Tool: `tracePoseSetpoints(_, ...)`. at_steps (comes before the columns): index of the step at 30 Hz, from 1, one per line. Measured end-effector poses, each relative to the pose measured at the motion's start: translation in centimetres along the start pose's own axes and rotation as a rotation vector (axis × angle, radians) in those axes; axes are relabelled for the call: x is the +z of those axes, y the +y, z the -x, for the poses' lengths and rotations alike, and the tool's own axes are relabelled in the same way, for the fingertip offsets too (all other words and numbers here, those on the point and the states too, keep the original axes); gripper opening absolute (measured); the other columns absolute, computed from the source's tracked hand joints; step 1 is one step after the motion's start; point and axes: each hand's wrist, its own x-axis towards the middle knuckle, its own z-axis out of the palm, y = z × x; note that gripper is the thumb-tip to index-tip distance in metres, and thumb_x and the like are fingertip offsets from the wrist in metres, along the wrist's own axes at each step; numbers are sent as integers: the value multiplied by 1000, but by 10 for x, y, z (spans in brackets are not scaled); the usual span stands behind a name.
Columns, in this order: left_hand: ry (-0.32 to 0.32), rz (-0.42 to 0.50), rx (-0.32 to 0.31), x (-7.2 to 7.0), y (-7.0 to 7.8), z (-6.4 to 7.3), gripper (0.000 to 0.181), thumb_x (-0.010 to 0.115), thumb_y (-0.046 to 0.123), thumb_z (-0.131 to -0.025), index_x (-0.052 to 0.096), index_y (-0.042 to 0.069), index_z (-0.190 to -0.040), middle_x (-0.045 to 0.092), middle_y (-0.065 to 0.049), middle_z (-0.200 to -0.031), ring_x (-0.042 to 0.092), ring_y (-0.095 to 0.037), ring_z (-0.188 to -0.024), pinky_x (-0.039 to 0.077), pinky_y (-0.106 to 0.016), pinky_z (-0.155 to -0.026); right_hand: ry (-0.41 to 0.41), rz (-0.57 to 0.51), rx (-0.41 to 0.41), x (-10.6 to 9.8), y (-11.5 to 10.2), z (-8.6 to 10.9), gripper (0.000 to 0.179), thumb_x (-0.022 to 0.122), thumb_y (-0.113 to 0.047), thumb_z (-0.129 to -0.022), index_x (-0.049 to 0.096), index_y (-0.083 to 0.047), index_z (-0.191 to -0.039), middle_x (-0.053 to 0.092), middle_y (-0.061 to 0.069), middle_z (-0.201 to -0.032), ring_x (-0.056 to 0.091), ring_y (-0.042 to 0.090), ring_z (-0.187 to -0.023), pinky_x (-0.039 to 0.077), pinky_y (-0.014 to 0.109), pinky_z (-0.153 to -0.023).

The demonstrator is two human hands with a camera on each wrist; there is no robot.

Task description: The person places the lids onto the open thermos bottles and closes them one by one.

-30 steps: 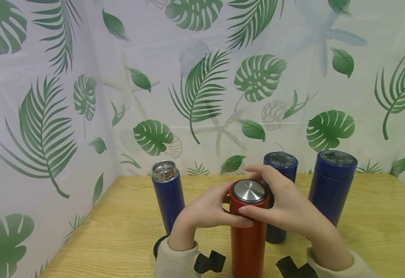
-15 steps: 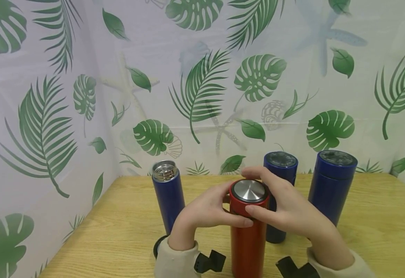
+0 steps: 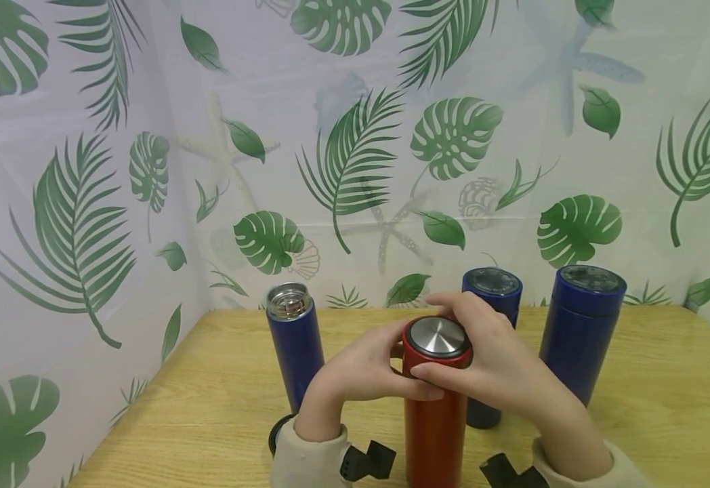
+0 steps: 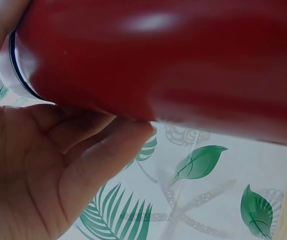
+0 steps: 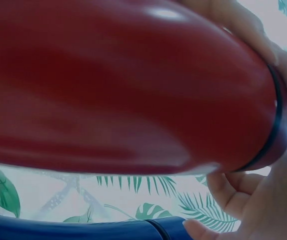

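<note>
An upright red thermos (image 3: 434, 440) stands at the front of the table, its lid topped by a shiny silver disc (image 3: 439, 337). My left hand (image 3: 361, 366) holds the body just under the lid, thumb across the front. My right hand (image 3: 501, 359) grips the lid from the right, its thumb on the near side. The right wrist view shows a dark seam (image 5: 274, 120) between lid and body. In the left wrist view, fingers (image 4: 103, 155) curl behind the red body. Part of the lid is hidden by my hands.
On the left stands a lidless blue flask (image 3: 294, 352) with a bare metal neck. Two lidded blue flasks stand right: one (image 3: 492, 298) close behind my right hand, another (image 3: 580, 332) farther right. A black rounded edge (image 3: 276, 434) shows beside my left sleeve.
My right thumb slid rightward on the lid, then came back left across its front. The left hand and the red thermos stayed in place.
</note>
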Motion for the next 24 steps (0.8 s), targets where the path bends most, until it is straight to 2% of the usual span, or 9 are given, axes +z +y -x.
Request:
tracePoseSetpoints(3, -1, -3, 4, 0, 0, 0, 55, 71, 17, -74, 46, 13, -123, 56, 8, -109, 50, -5, -100, 41, -24, -83, 16, 60, 28, 2, -2, -1, 64, 74, -43, -67, 46, -15, -118, 50, -3, -98, 47, 15, -90, 29, 41, -75)
tracePoseSetpoints(5, -1, -5, 7, 0, 0, 0, 55, 71, 16, -74, 46, 13, -123, 56, 7, -109, 51, -5, -99, 41, -24, -83, 5, 59, 29, 1, -3, -1, 64, 72, -44, -69, 45, -15, -119, 50, -2, -100, 46, 16, -91, 30, 41, -75)
tracePoseSetpoints(8, -4, 3, 1, 0, 0, 0, 55, 71, 16, -75, 46, 14, -123, 56, 8, -109, 50, -5, -100, 42, -24, -83, -33, -13, 10, -2, 0, 0, 59, 71, -35, -74, 43, -13, -120, 49, 0, -107, 48, 15, -94, 38, 39, -78)
tracePoseSetpoints(11, -8, 27, -9, 0, 0, 0, 54, 71, 16, -75, 46, 14, -123, 56, 8, -109, 50, -6, -101, 43, -24, -81, -79, -112, -33, -6, 3, 2, 53, 67, -20, -79, 40, -12, -124, 49, 1, -115, 52, 13, -95, 45, 35, -76)
tracePoseSetpoints(15, -8, 47, -17, 0, 1, 0, 56, 71, 14, -75, 45, 13, -124, 55, 7, -110, 50, -6, -102, 43, -23, -80, -111, -174, -86, -9, 5, 3, 52, 63, -11, -81, 37, -15, -126, 50, 1, -119, 54, 10, -96, 46, 34, -77)
tracePoseSetpoints(19, -6, 44, -13, 0, 1, 0, 56, 71, 14, -74, 45, 13, -124, 55, 7, -110, 50, -6, -102, 43, -23, -81, -109, -173, -83, -10, 5, 3, 53, 64, -13, -81, 37, -17, -127, 51, -1, -117, 53, 10, -95, 45, 35, -77)
tracePoseSetpoints(24, -8, 36, 4, 0, 1, 0, 56, 71, 14, -74, 46, 14, -124, 56, 8, -110, 50, -5, -101, 41, -24, -83, -72, -124, -23, -7, 3, 2, 57, 70, -21, -77, 39, -15, -125, 55, -1, -106, 55, 9, -89, 47, 32, -72)
